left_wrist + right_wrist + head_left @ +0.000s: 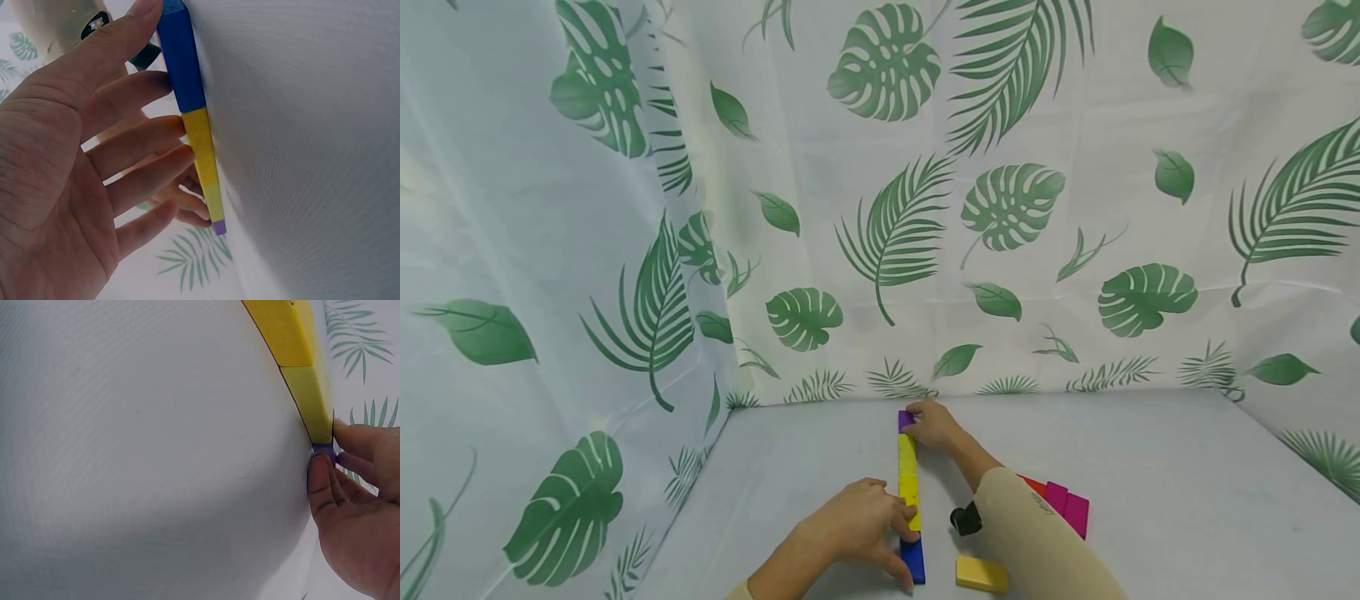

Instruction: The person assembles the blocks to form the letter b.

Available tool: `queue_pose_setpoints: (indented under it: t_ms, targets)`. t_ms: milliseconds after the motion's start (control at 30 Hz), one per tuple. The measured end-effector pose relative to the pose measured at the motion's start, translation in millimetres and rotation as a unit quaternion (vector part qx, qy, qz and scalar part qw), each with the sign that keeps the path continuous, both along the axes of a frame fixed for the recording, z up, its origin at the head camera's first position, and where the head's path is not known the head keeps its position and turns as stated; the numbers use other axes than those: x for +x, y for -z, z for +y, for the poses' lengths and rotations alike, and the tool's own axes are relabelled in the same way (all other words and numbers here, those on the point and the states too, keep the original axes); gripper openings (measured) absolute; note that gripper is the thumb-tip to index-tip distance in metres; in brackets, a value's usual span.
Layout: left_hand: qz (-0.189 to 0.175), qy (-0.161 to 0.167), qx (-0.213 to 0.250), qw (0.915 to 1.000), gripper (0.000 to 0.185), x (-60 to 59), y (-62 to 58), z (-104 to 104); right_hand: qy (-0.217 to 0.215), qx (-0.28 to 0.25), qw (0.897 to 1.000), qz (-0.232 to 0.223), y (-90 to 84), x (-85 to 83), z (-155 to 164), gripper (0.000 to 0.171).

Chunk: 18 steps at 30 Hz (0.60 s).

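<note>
A straight row of blocks lies on the pale surface, pointing away from me. From near to far it has a blue block (913, 562), a deep yellow block (909, 492), a lighter yellow block (907, 454) and a small purple block (905, 420). My left hand (859, 518) is at the near part, its fairly straight, spread fingers touching the side of the blue and yellow blocks. Its thumb lies by the blue block's near end in the left wrist view. At the far end, my right hand (934, 425) pinches the purple block between thumb and fingers.
A loose yellow block (981, 574) lies right of the row. Magenta blocks (1077, 510) and a red block (1034, 483) are partly behind the right sleeve (1037, 533). A black device (966, 519) sits beside that sleeve. Leaf-patterned cloth (910, 250) stands behind the surface.
</note>
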<state>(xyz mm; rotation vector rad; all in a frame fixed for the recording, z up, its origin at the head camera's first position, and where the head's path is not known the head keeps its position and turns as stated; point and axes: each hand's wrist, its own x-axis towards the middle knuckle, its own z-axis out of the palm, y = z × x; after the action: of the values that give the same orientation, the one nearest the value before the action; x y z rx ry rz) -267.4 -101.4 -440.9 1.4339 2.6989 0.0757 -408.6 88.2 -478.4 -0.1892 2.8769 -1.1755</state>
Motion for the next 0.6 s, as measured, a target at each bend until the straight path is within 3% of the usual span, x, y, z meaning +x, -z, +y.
queue_pose_setpoints:
  t_ms: [400,600]
  targets:
    - [-0.006,-0.012,-0.002,0.9999,0.05,1.2,-1.0,1,-0.014,-0.018,1.0,-0.007,-4.1,6.1,8,0.051]
    - [0.011,0.0,-0.001,0.9999,0.052,1.1,0.5,-1,-0.034,-0.037,0.999,0.002,-20.0,17.7,13,0.051]
